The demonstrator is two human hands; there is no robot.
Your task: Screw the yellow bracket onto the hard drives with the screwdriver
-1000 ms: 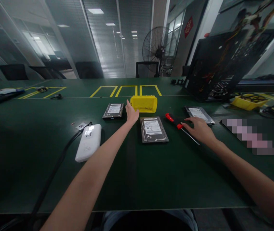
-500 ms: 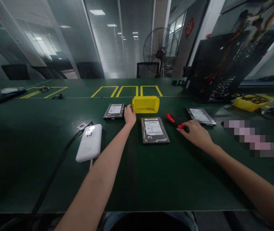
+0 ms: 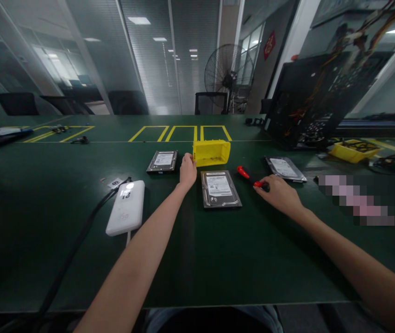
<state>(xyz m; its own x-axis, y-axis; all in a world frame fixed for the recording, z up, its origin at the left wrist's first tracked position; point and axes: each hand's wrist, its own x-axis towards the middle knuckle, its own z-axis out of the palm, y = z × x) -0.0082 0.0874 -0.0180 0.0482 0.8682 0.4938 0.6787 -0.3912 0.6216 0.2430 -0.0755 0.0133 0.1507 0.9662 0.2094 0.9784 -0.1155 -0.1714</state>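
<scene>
My left hand (image 3: pixel 187 172) has its fingers closed at the left end of a yellow bin (image 3: pixel 211 153), which lies on its side with its opening toward me. My right hand (image 3: pixel 279 192) is closed on the near end of a red and black screwdriver (image 3: pixel 247 175) lying on the green table. Between my hands rests a hard drive (image 3: pixel 220 188) with a white label. A second hard drive (image 3: pixel 163 161) sits left of my left hand. Just beyond my right hand is a third drive (image 3: pixel 285 168).
A white power bank (image 3: pixel 127 208) with cables lies at the left of the green table (image 3: pixel 218 259). At the back right stands a black computer case (image 3: pixel 297 101), with another yellow bin (image 3: pixel 353 151) of cables beside it. Part of another person's hand shows at the left edge.
The left end of the yellow bin has turned slightly, and my left hand is still at it. The view has shifted a little. The person's hand at the left edge has drawn back.
</scene>
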